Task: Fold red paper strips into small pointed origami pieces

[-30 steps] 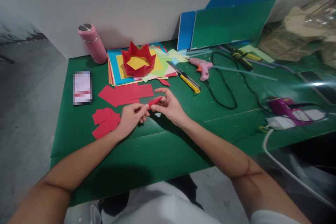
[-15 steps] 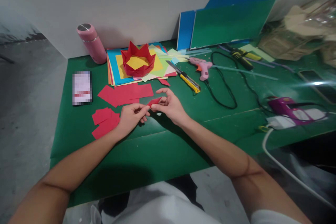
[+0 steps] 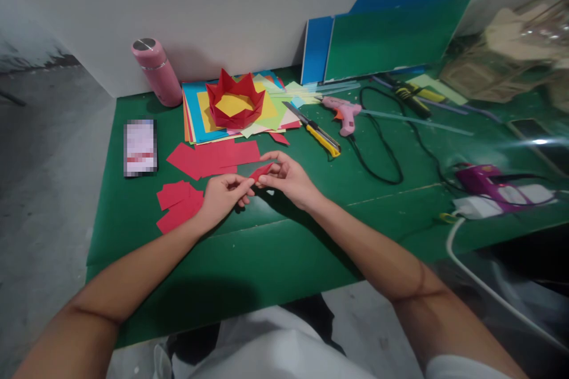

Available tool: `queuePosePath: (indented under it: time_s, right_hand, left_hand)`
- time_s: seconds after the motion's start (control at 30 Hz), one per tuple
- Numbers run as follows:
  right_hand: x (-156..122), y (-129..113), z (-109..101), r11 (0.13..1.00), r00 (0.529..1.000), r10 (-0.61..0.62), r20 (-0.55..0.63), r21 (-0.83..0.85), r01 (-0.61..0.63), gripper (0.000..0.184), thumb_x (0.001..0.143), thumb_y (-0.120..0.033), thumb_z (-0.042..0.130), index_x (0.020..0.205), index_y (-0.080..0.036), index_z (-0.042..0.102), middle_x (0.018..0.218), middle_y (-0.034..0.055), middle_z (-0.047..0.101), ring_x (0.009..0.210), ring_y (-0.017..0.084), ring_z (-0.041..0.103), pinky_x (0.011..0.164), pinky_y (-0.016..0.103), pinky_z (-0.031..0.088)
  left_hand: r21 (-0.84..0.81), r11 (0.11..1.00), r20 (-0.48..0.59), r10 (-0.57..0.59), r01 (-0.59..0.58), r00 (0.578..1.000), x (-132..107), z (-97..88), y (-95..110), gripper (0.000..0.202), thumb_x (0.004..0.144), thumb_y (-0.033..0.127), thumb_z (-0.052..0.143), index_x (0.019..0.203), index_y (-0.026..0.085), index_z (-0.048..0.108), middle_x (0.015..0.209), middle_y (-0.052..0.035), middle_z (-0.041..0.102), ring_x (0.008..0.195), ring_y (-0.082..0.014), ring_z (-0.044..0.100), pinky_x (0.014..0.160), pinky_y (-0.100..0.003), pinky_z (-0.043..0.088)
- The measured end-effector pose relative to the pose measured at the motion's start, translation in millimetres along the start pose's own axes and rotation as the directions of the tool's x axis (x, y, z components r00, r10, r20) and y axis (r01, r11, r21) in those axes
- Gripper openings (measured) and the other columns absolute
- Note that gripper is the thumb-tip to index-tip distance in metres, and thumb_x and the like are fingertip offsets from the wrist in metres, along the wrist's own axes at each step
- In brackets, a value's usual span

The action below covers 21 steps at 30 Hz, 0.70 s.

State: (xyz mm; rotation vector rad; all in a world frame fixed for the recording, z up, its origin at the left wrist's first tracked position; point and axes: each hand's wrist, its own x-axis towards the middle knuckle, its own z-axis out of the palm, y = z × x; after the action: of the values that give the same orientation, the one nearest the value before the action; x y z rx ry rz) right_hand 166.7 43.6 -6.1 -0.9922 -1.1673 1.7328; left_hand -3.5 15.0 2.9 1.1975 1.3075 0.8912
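Both my hands pinch one small folded piece of red paper [image 3: 260, 172] just above the green mat [image 3: 275, 249]. My left hand [image 3: 224, 195] grips its left end with thumb and fingers. My right hand [image 3: 287, 177] holds its right end, fingers curled over it. Flat red paper sheets [image 3: 213, 158] lie just beyond my hands, and smaller red paper pieces [image 3: 178, 204] lie left of my left hand. Farther back a red folded paper crown [image 3: 233, 103] sits on a stack of coloured paper [image 3: 200, 115].
A pink bottle [image 3: 155, 73] and a phone [image 3: 140, 147] are at the back left. A yellow utility knife [image 3: 317, 133], a pink glue gun [image 3: 344, 112] with black cord, and a purple glue gun [image 3: 484, 180] lie to the right. Green and blue boards [image 3: 391, 35] lean on the wall.
My right hand's fingers have curled closer over the red piece and the two hands have drawn slightly together. Nothing else on the mat has moved.
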Motion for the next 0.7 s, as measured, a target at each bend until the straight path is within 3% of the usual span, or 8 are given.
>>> queuePosePath:
  time_s: [0.2,0.4,0.7]
  right_hand:
    - [-1.0,-3.2,-2.0,1.000,0.997,0.007,0.072,-0.011,-0.007,0.030,0.064,-0.033,0.081,0.087,-0.018,0.069,0.075,-0.0016,0.069,0.062,0.008,0.062,0.067,0.025,0.053]
    - [0.0,-3.1,-5.4,0.993,0.992,0.109,0.069,0.032,-0.112,0.028,0.064,-0.040,0.081,0.076,-0.017,0.070,0.067,-0.0005,0.070,0.056,0.009,0.062,0.059,0.022,0.052]
    - [2.0,-0.2,-5.4,0.990,0.990,0.140,0.035,0.022,-0.141,0.029,0.062,-0.041,0.082,0.068,-0.016,0.069,0.061,-0.0004,0.069,0.050,0.008,0.061,0.054,0.020,0.051]
  left_hand:
    - [-0.004,1.000,0.047,-0.021,0.021,0.999,0.8,-1.2,-3.7,0.031,0.076,0.043,0.069,0.070,0.013,0.068,0.057,-0.0027,0.066,0.043,-0.0074,0.055,0.042,-0.017,0.046]
    - [-0.023,0.999,0.092,-0.040,0.042,0.995,-0.5,-0.4,-4.2,0.031,0.074,0.044,0.071,0.070,0.013,0.067,0.059,-0.0034,0.068,0.044,-0.0074,0.056,0.043,-0.017,0.048]
    - [-0.026,0.999,0.121,-0.033,0.036,0.992,-1.8,-0.9,-0.9,0.027,0.074,0.040,0.071,0.074,0.012,0.070,0.063,-0.0048,0.070,0.046,-0.0080,0.058,0.042,-0.017,0.049]
